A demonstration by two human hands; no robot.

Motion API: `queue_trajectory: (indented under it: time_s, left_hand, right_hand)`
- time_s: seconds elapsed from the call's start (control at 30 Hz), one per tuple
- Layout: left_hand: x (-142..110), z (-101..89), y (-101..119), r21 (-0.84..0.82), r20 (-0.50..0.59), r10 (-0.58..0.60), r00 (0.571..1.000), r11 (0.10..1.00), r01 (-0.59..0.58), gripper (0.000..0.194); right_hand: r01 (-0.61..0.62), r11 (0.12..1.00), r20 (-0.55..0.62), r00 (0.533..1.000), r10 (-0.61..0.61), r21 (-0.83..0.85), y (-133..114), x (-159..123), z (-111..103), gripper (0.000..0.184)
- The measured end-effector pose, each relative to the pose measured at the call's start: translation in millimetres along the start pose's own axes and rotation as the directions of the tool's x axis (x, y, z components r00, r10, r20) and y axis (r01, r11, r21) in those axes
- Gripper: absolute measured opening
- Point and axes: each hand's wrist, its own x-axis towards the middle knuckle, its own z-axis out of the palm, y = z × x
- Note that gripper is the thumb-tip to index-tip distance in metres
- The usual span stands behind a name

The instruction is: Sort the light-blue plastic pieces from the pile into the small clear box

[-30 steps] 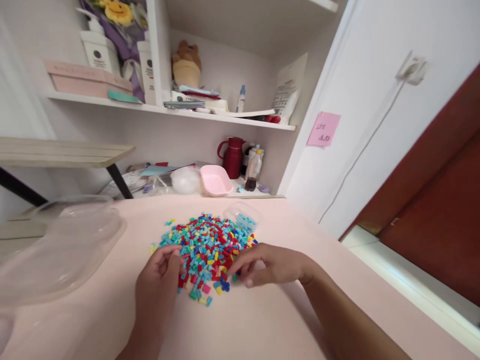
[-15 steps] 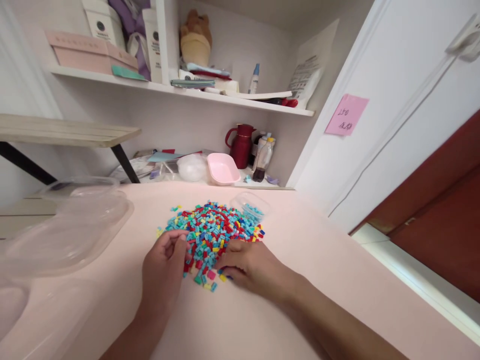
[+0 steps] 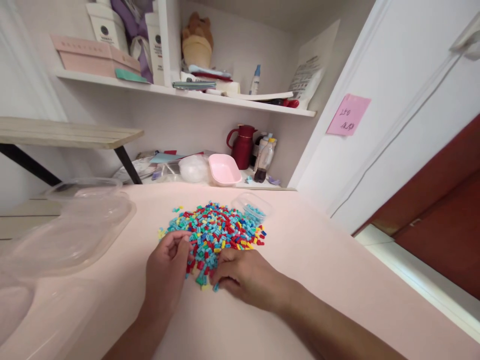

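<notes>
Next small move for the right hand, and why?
I'd probably pinch the loose light-blue brick at the pile's near edge. The right hand already has its fingertips down beside it, and bricks lie sparser there than in the middle of the pile. Whether those fingers already hold a brick is hidden, so I'd check that first.

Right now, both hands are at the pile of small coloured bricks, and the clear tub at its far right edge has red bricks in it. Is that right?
Not quite: the head view shows light blue bricks in the clear tub, not red. Both hands are at the pile, as you say.
</notes>
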Motion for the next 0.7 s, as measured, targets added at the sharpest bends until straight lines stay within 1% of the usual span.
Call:
queue_trajectory:
  time_s: [0.07,0.13,0.2,0.27,0.33,0.37,0.43,0.47,0.5,0.53,0.57,0.6,0.7]
  left_hand:
    - [1.2,-0.9,1.0,0.006,-0.004,-0.001,1.000,1.000,0.001,0.029]
    - [1.9,-2.0,2.7,0.019,-0.009,-0.004,1.000,1.000,0.004,0.032]
    - [1.3,-2.5,5.3,0.032,-0.005,-0.020,1.000,0.999,0.020,0.035]
    - [-1.2,-1.6,8.7,0.026,-0.005,-0.035,0.999,0.999,0.035,0.034]
    - [-4.6,0.2,11.7,0.005,-0.023,-0.034,0.999,0.999,0.034,0.032]
    - [-5.8,1.1,12.6,-0.005,-0.034,-0.030,0.999,1.000,0.030,0.032]
    - [-6.2,2.0,12.4,-0.009,-0.043,-0.031,0.999,0.999,0.031,0.032]
    - [-5.3,1.9,11.4,-0.004,-0.030,-0.043,0.999,0.999,0.043,0.034]
    - [-3.8,1.5,9.9,-0.002,-0.012,-0.058,0.998,0.998,0.058,0.036]
    - [-2.1,1.0,8.1,-0.005,0.009,-0.074,0.997,0.997,0.074,0.038]
    - [-0.5,0.5,6.3,-0.011,0.027,-0.087,0.996,0.996,0.087,0.041]
    - [0.8,0.1,4.6,-0.018,0.034,-0.093,0.995,0.995,0.094,0.042]
    - [1.7,0.1,0.9,-0.029,-0.005,-0.056,0.998,0.998,0.056,0.038]
  right_hand:
    - [0.016,0.999,-0.010,1.000,-0.016,0.030,1.0,1.3,-0.8,0.019]
    - [0.038,0.994,-0.039,0.999,-0.034,0.105,3.0,3.1,-5.6,0.016]
    - [0.036,0.983,-0.122,0.992,-0.014,0.181,7.6,4.9,-14.7,0.012]
    - [-0.016,0.974,-0.248,0.966,0.073,0.226,16.0,5.3,-26.8,0.009]
    - [-0.095,0.964,-0.384,0.904,0.189,0.249,28.8,3.9,-39.1,0.009]
    - [-0.136,0.956,-0.454,0.857,0.245,0.260,36.8,2.7,-44.6,0.009]
    - [-0.205,0.934,-0.579,0.739,0.343,0.292,55.3,-0.2,-53.1,0.010]
    - [-0.232,0.921,-0.639,0.666,0.386,0.314,65.0,-1.7,-56.2,0.011]
    - [-0.258,0.908,-0.680,0.602,0.419,0.331,74.5,-3.3,-58.6,0.013]
    - [-0.283,0.897,-0.709,0.549,0.442,0.340,83.1,-5.0,-60.6,0.016]
    - [-0.307,0.887,-0.726,0.511,0.459,0.344,90.5,-6.7,-62.1,0.019]
    - [-0.327,0.878,-0.732,0.490,0.473,0.349,96.3,-8.4,-63.5,0.023]
    - [-0.349,0.848,-0.712,0.464,0.527,0.400,102.1,-13.1,-66.3,0.031]
